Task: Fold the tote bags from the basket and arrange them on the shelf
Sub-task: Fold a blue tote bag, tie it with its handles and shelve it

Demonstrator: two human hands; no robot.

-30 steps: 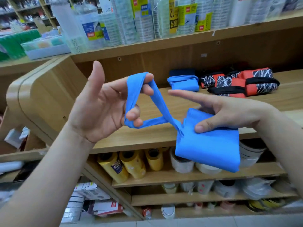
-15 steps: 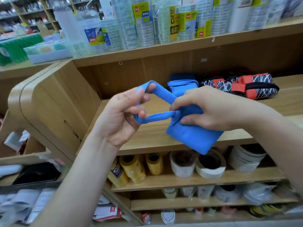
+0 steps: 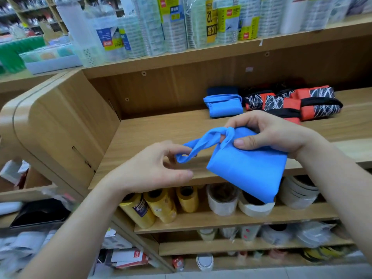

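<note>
Your right hand (image 3: 277,135) grips the folded blue fabric tote bag (image 3: 247,168), thumb on top, above the front edge of the wooden shelf (image 3: 161,129). Your left hand (image 3: 153,168) pinches its twisted blue strap (image 3: 201,146). A second folded blue tote (image 3: 223,106) lies near the back edge.

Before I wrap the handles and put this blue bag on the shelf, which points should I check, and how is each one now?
1. Right hand grips the folded blue bag: ok.
2. Left hand holds the handle straps: ok.
3. Straps wrapped round the bag: not ok, not yet wrapped.
4. Bare shelf board left of the shelved blue bag: ok.
5. Fold neat on the underside: cannot tell.
</note>
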